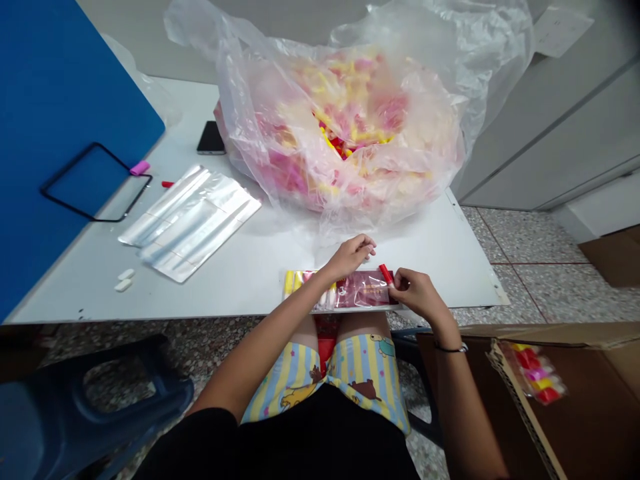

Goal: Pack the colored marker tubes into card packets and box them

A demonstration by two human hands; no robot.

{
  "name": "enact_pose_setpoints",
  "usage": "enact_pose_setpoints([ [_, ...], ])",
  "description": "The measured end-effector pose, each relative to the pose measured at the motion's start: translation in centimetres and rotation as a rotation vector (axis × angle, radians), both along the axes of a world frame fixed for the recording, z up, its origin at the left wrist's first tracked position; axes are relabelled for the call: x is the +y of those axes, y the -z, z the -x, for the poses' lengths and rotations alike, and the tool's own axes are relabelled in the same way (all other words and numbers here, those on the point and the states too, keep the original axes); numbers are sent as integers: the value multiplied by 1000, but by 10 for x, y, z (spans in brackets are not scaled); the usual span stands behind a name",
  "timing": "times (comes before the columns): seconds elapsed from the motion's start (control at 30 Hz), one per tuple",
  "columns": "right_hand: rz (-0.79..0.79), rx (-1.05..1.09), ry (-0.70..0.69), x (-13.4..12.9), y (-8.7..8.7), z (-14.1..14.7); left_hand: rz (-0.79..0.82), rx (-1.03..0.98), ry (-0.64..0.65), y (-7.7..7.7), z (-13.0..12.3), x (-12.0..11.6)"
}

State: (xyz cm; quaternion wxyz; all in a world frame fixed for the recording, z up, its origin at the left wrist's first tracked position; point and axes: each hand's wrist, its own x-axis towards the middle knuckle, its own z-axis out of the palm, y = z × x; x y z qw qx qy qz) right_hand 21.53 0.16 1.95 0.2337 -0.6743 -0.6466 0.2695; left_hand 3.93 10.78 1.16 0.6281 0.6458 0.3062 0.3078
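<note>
A flat clear plastic pouch with maroon print [367,291] lies along the table's front edge, yellow and whitish pieces showing in its left part. Between the thumb and fingers of my right hand [417,292], at the pouch's right end, is a small red-and-white tube [385,273], its red end tilted up and left. My left hand [351,256] is over the pouch's upper edge, fingers loosely bent and slightly apart, with nothing visible in them. The left forearm crosses and hides part of the pouch.
A large translucent bag of coloured pieces [300,170] fills the table's back. Silvery flat pouches [195,223], a phone [211,139] and two white pieces [124,280] lie left, near a blue panel [60,87]. An open cardboard box [590,407] holding a filled packet stands right.
</note>
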Motion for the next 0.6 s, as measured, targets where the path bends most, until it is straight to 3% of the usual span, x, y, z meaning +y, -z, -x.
enact_pose_setpoints([
  [0.13, 3, 100, 16, 6, -4, 1, 7, -11, 0, 2, 0, 0],
  [0.37, -46, 507, 228, -7, 2, 5, -43, 23, 19, 2, 0, 0],
  [0.6, -7, 440, 349, -15, 25, 15, -225, 145, 92, 3, 1, 1],
])
